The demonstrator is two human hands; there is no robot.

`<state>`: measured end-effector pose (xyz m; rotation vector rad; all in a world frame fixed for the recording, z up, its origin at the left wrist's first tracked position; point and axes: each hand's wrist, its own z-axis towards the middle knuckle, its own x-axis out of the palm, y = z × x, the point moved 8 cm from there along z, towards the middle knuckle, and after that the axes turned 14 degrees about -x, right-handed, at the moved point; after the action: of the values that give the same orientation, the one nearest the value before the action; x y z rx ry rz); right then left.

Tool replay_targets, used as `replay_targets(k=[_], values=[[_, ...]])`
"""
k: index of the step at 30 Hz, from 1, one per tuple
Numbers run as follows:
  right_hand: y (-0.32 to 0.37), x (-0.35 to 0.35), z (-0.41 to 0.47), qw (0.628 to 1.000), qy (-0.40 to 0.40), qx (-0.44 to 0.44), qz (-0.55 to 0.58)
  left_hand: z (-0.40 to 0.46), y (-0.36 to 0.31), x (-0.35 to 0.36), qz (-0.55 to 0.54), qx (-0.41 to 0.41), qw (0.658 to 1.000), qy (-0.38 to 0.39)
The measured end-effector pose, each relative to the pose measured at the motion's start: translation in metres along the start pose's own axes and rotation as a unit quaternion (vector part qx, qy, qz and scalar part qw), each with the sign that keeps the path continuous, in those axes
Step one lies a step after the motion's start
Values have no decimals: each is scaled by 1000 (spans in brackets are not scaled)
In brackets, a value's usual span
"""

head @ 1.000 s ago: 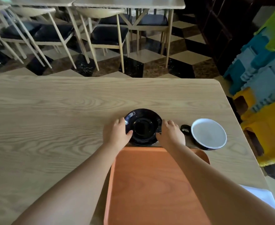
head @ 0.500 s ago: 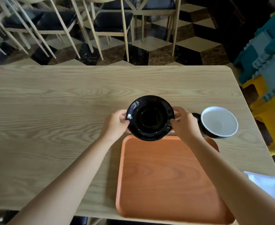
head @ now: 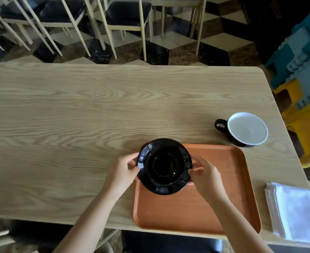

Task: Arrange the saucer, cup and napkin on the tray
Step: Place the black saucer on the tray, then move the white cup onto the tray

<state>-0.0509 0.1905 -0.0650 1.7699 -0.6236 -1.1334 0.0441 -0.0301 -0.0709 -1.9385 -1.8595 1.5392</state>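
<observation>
- The left hand pinches the left rim of the black saucer, thumb on top and fingers curled beneath; the hand lies over the bare wood of the counter, just left of the tray.
- The right hand pinches the opposite rim of the saucer in the same way, thumb on the upper face, fingers tucked under; it lies over the tray's surface.
- The saucer sits between the two hands, glossy, with a round recessed well at its centre; it overlaps the far-left corner of the orange tray, with part of its rim reaching past the tray edge over the counter; whether it rests on the tray or is held just above it cannot be told.
- The tray is rectangular with rounded corners and a low raised lip; it spreads below and to the right of the right hand, its near edge reaching the near edge of the counter.
- The cup, black outside and white inside, stands upright on the counter beyond and to the right of the right hand, just past the tray's far-right corner; its handle points left; it looks empty.
- The napkin, white and folded in a stack, lies on the counter well to the right of the right hand, beside the tray's right edge and apart from it.
- Both forearms are bare, reaching in from the near side.
</observation>
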Motion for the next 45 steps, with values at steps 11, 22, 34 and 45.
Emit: replay_targets(k=[11, 22, 34, 45], values=[[-9, 1, 0, 1000, 2, 13, 13, -3, 4, 1, -45, -50, 997, 32], [-19, -23, 6, 998, 59, 28, 11, -10, -9, -25, -1, -56, 998, -25], [-3, -175, 24, 944, -105, -125, -287, -37, -184, 104, 196, 324, 925, -27], [-32, -177, 62, 899, 30, -162, -406, -6, -234, 181, 373, 387, 843, -31]])
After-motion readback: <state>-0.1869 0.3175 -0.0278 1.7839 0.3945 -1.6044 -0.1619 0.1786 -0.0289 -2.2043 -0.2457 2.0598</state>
